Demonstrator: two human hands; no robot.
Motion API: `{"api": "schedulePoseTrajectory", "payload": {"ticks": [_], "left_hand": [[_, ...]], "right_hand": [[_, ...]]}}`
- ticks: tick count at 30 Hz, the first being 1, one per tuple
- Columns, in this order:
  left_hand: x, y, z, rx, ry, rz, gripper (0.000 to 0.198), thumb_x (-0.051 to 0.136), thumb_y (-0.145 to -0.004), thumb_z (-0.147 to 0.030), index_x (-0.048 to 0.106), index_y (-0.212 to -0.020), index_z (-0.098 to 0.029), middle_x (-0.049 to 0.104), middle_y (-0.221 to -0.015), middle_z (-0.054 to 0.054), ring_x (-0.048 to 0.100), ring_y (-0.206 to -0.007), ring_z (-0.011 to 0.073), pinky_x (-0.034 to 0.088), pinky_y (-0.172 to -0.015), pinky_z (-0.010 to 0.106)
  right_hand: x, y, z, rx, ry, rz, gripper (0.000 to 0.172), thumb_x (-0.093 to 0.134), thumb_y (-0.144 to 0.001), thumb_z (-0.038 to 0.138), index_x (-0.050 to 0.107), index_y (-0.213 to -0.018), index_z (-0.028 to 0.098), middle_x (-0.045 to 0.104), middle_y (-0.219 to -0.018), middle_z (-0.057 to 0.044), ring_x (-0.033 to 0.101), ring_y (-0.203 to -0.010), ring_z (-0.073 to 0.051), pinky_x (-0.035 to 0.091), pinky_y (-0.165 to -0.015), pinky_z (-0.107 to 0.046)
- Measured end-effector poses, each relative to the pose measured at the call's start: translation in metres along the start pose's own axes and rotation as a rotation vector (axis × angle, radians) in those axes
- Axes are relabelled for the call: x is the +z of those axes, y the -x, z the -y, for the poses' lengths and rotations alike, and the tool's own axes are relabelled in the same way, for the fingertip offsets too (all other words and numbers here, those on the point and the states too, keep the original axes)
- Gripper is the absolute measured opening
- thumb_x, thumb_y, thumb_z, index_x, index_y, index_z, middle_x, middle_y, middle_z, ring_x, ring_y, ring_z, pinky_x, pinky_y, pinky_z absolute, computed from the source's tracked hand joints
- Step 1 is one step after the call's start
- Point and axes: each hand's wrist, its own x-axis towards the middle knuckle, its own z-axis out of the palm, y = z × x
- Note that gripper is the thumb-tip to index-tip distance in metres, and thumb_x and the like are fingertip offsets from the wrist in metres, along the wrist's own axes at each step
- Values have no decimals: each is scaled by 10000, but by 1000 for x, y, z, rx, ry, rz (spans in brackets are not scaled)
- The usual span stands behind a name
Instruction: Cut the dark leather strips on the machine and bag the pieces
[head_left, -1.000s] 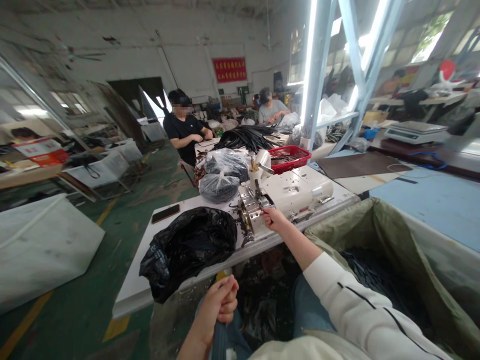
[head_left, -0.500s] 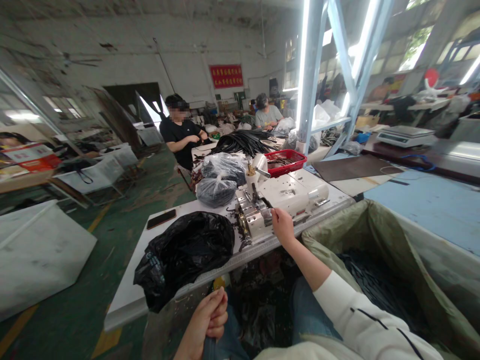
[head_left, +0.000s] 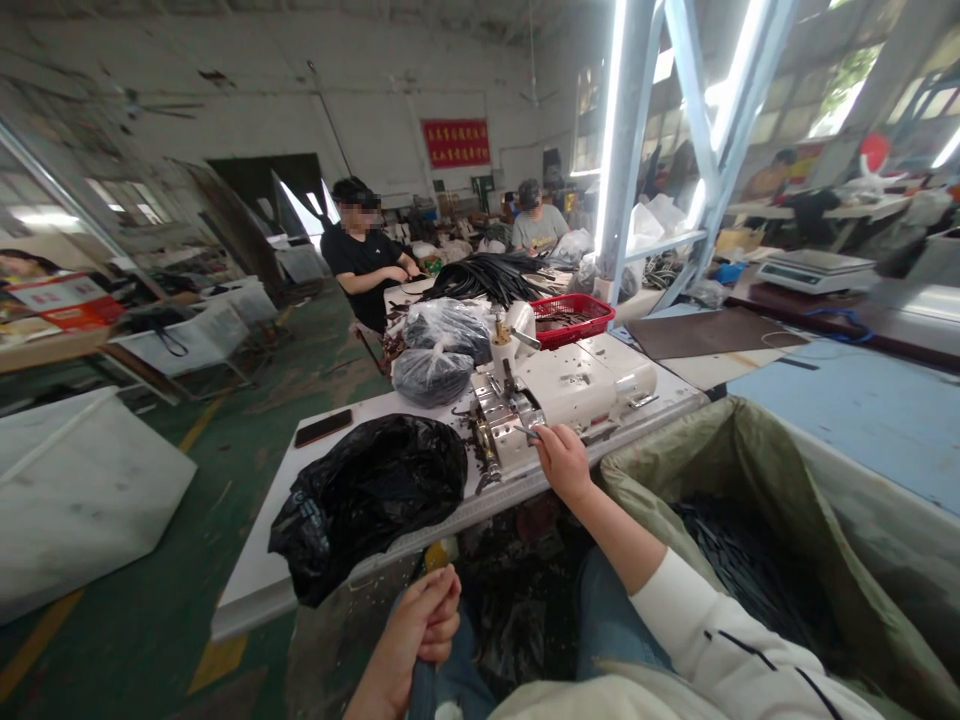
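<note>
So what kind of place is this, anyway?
Probably a small factory workshop: a white bench machine, a black bag on the worktable, a weighing scale, and a person in black working behind.

On my feed I count two hands of the wearer: one right hand (head_left: pixel 562 462), one left hand (head_left: pixel 424 625). Against the right hand: one white machine (head_left: pixel 592 385). Left of the right hand: one black bag (head_left: pixel 371 490) and one phone (head_left: pixel 323 428). Beyond the right hand: two clear bags (head_left: pixel 450 325) with dark contents, one red basket (head_left: pixel 574 318), one heap of black straps (head_left: pixel 487 275), two co-workers (head_left: pixel 367 262). Right of the right hand: one green sack (head_left: pixel 757 440), one scale (head_left: pixel 814 268).
</note>
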Motion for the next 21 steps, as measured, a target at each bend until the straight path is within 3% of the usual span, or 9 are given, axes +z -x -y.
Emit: {"api": "schedulePoseTrajectory", "payload": {"ticks": [2,4,6,8,11,15,18,21], "left_hand": [[-2,2,-1,8,3,-16,423,815,-642,-446,518,-707,-151,228,-477,-132,122,-382,-21,37,-377,111],[-4,3,-2,12,3,-28,423,816,-639,-447,524,-712,-150,232,-477,-132,123,-382,-21,40,-376,110],[-5,4,-2,17,2,-38,430,816,-634,-457,524,-714,-151,237,-477,-131,126,-382,-19,41,-375,110],[-7,4,0,23,2,-50,446,818,-622,-475,522,-714,-153,234,-475,-132,127,-382,-16,38,-373,111],[-12,4,2,31,2,-68,470,817,-607,-506,522,-716,-156,232,-477,-131,131,-381,-15,43,-373,113],[-16,4,2,41,8,-71,467,825,-598,-500,528,-707,-156,240,-476,-126,143,-377,-15,50,-375,112],[-17,4,2,37,26,-74,470,831,-590,-499,537,-700,-150,240,-475,-125,145,-375,-19,48,-376,107],[-16,1,0,28,32,-74,456,830,-601,-489,552,-706,-143,239,-474,-126,139,-376,-22,49,-370,103]], "right_hand": [[13,-8,-2,337,-249,68,201,590,-871,340,631,-732,200,508,-679,-36,492,-704,-161,395,-618,-238],[27,-21,-5,659,-432,157,325,550,-900,299,531,-597,183,400,-538,10,400,-525,-110,314,-469,-213],[38,-36,-10,823,-508,224,371,493,-935,279,495,-580,173,310,-477,48,286,-424,-76,238,-392,-202],[47,-49,-16,897,-551,240,314,479,-957,291,542,-687,145,374,-518,58,303,-409,-55,266,-378,-178],[53,-66,-21,987,-621,228,228,535,-945,339,592,-986,123,591,-809,-4,543,-595,-81,477,-522,-212],[56,-79,-23,1034,-679,180,316,565,-927,339,565,-1178,147,600,-1125,-82,619,-922,-184,547,-771,-368],[58,-84,-23,1010,-704,122,327,568,-925,339,560,-1192,151,592,-1154,-87,614,-954,-195,542,-797,-387],[48,-83,-21,907,-749,45,275,553,-933,353,591,-1094,133,628,-991,-56,623,-793,-145,545,-685,-310]]}}
